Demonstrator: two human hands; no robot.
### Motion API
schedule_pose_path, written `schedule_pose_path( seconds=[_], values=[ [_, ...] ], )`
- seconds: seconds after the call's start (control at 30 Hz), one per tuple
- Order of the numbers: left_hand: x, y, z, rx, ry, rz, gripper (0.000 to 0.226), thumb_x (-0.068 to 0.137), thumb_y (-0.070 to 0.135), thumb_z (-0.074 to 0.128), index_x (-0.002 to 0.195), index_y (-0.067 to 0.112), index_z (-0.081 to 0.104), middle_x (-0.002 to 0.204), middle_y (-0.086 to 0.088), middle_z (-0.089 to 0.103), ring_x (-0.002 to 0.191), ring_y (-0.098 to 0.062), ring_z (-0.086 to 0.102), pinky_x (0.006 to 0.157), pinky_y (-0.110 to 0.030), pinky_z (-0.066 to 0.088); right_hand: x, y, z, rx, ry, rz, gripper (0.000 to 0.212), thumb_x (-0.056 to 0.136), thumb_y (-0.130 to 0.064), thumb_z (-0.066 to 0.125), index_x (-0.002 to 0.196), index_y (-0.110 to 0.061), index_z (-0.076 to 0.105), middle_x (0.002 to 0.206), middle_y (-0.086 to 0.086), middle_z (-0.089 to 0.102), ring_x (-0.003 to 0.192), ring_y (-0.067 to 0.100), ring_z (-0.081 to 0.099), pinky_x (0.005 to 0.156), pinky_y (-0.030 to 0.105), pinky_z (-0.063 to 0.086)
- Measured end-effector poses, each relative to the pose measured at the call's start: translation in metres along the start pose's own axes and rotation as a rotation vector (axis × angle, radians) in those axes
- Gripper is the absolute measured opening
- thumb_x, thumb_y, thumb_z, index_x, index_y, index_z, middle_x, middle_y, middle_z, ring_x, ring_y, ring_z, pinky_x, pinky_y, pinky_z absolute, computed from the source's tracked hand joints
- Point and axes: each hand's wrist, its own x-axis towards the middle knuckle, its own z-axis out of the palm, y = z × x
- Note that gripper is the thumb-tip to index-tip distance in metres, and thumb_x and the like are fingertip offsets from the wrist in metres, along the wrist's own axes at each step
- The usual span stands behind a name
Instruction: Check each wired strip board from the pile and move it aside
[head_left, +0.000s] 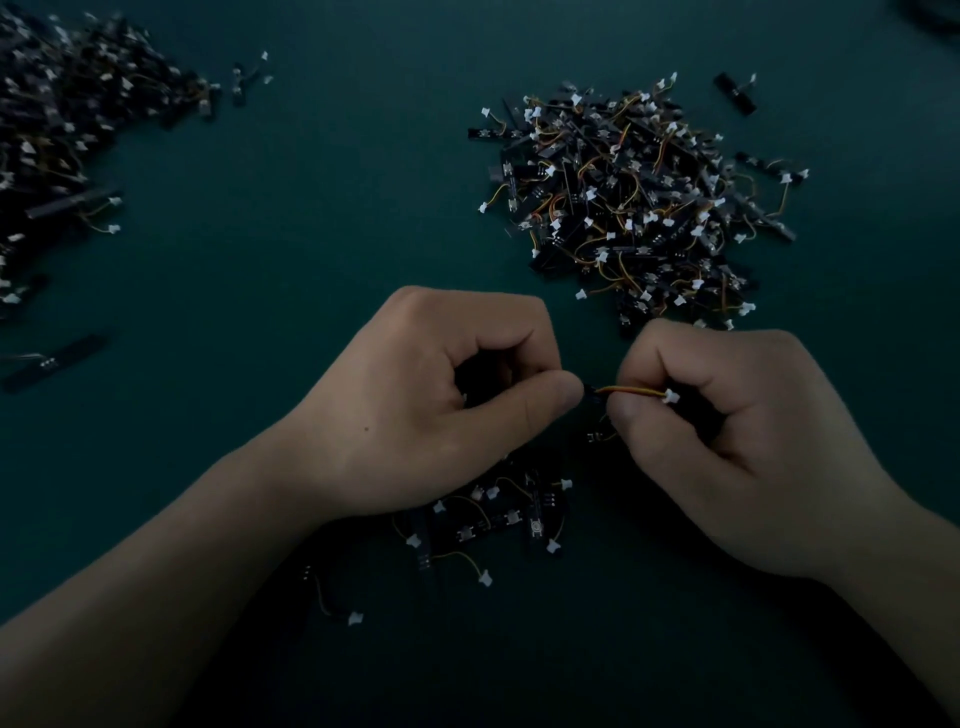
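Between my two hands is one wired strip board (589, 393), a small black strip with an orange-yellow wire ending in a white connector (671, 397). My left hand (441, 410) pinches the black board end with thumb and forefinger; most of the board is hidden inside the fingers. My right hand (737, 441) pinches the wire, fingers curled, the connector showing at its knuckles. A large pile of the same boards (634, 192) lies beyond my right hand. A few boards (498, 519) lie on the mat under my hands.
A second, darker heap of boards (57, 130) spreads over the far left of the dark green mat (337, 208). Stray boards lie at the left edge (52, 364) and at the far right (735, 93). One loose board (332, 597) sits by my left forearm.
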Motion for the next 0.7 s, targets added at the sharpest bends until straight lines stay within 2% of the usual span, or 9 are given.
schedule_pose_path(
  seconds=[0.07,0.13,0.23,0.3,0.37,0.43,0.5,0.6,0.7],
  values=[
    [0.000,0.000,0.000,-0.022,0.037,-0.005,0.017,0.098,0.031,0.067,0.085,0.019,0.067,0.070,0.008,0.062,0.058,-0.007,0.054,0.056,-0.015,0.041,-0.001,-0.001,0.001,0.017,0.057,-0.005,0.022,0.094,-0.033,0.057,0.073,-0.026,0.057,0.056,-0.003,0.052,0.043,0.008,0.045,0.042,0.015,0.031],
    [0.001,-0.001,0.000,-0.075,0.100,-0.024,0.019,0.099,0.037,0.060,0.103,0.020,0.069,0.081,0.003,0.065,0.065,-0.004,0.055,0.061,-0.016,0.043,-0.001,0.001,0.001,0.083,0.184,0.025,0.021,0.097,-0.035,0.057,0.078,-0.025,0.061,0.060,-0.002,0.053,0.045,0.002,0.044,0.046,0.010,0.032],
    [0.002,-0.004,0.000,-0.123,0.152,-0.046,0.025,0.103,0.034,0.055,0.119,0.019,0.066,0.092,-0.004,0.067,0.071,-0.013,0.056,0.066,-0.018,0.044,0.003,0.003,-0.003,0.240,0.309,0.096,0.017,0.100,-0.040,0.057,0.106,-0.032,0.071,0.068,0.002,0.061,0.052,0.004,0.052,0.054,0.010,0.039],
    [0.003,-0.004,0.002,-0.102,0.145,-0.053,0.020,0.104,0.028,0.057,0.119,0.019,0.066,0.092,-0.003,0.068,0.073,-0.019,0.058,0.067,-0.019,0.046,0.004,0.006,-0.004,0.128,0.279,0.132,0.022,0.099,-0.043,0.060,0.117,-0.036,0.069,0.075,-0.002,0.066,0.056,0.007,0.056,0.056,0.009,0.042],
    [0.002,-0.004,0.002,-0.059,0.146,-0.060,0.018,0.102,0.025,0.059,0.117,0.020,0.068,0.091,0.001,0.069,0.074,-0.015,0.061,0.067,-0.018,0.048,0.003,0.008,-0.006,-0.026,0.198,0.117,0.015,0.094,-0.048,0.063,0.105,-0.038,0.065,0.076,-0.010,0.067,0.059,0.008,0.060,0.055,0.011,0.043],
    [0.002,-0.004,0.001,-0.020,0.149,-0.069,0.017,0.102,0.024,0.059,0.115,0.022,0.069,0.091,0.003,0.070,0.077,-0.017,0.064,0.068,-0.019,0.050,0.002,0.008,-0.009,-0.221,0.045,0.059,0.020,0.090,-0.056,0.063,0.092,-0.036,0.062,0.072,-0.015,0.063,0.061,0.007,0.060,0.054,0.023,0.047],
    [0.002,-0.004,0.001,0.012,0.147,-0.073,0.016,0.101,0.023,0.060,0.112,0.022,0.071,0.088,0.003,0.070,0.076,-0.019,0.065,0.067,-0.024,0.052,0.002,0.009,-0.015,-0.354,-0.107,-0.038,0.021,0.088,-0.057,0.064,0.090,-0.036,0.063,0.075,-0.019,0.056,0.067,0.003,0.058,0.058,0.031,0.049],
    [0.002,-0.004,0.001,0.046,0.138,-0.075,0.014,0.100,0.024,0.061,0.107,0.026,0.073,0.083,0.003,0.071,0.074,-0.020,0.066,0.064,-0.029,0.052,0.002,0.012,-0.021,-0.331,-0.204,-0.119,0.012,0.089,-0.047,0.066,0.090,-0.035,0.065,0.085,-0.019,0.056,0.077,0.007,0.060,0.064,0.038,0.052],
    [0.002,-0.003,0.001,0.061,0.115,-0.049,0.010,0.097,0.026,0.066,0.101,0.027,0.075,0.082,0.015,0.068,0.072,-0.013,0.065,0.062,-0.014,0.045,0.003,0.012,-0.017,-0.265,-0.146,-0.109,0.012,0.094,-0.041,0.063,0.088,-0.031,0.062,0.089,-0.017,0.058,0.079,0.011,0.062,0.067,0.038,0.051]
  ],
)
